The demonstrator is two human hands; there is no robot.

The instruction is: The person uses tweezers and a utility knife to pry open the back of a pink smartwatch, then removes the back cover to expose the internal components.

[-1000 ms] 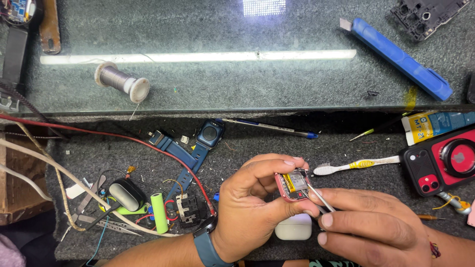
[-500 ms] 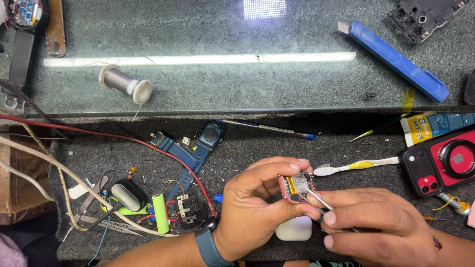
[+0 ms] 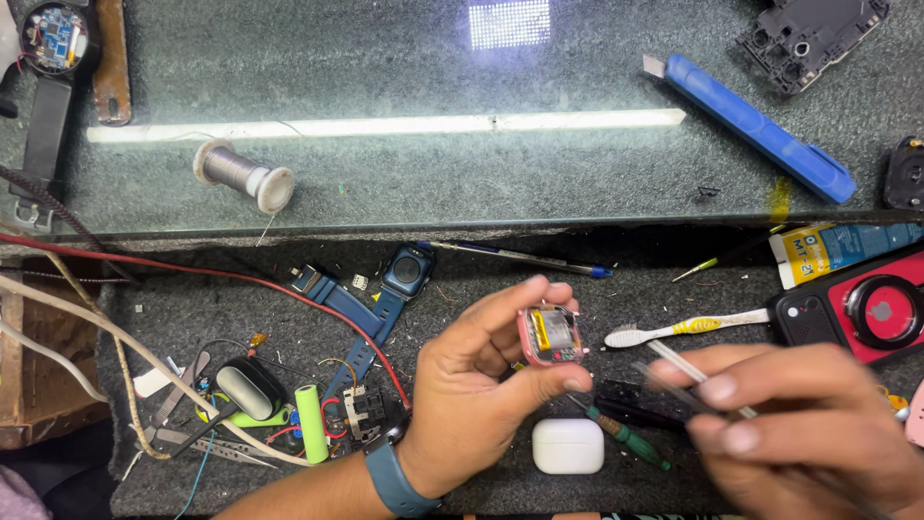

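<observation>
Seen from above, at lower centre of the frame: left hand (image 3: 472,395), a blue band on its wrist, closed around a small pink-cased square smartwatch body (image 3: 551,335) pinched between thumb and fingertips, open back facing up with a yellowish cell and circuitry showing. At lower right, slightly blurred: right hand (image 3: 799,424), fingers pressed together on thin metal tweezers (image 3: 683,371), tips pointing up-left and stopping just short of the pink case. Directly below the raised case, on the dark mat: a white rounded plastic earbud case (image 3: 568,445), with a green-handled screwdriver (image 3: 626,441) beside it. Right of the case: a white and yellow toothbrush (image 3: 688,327). Left of centre: a blue smartwatch with blue strap (image 3: 380,294). Lower left: a green cylindrical battery (image 3: 310,424) among tangled wires. Upper left, on the glass top: a spool of solder wire (image 3: 241,173). Upper right: a long blue utility knife (image 3: 756,125). Far right edge: a red phone with round camera ring (image 3: 861,308).
</observation>
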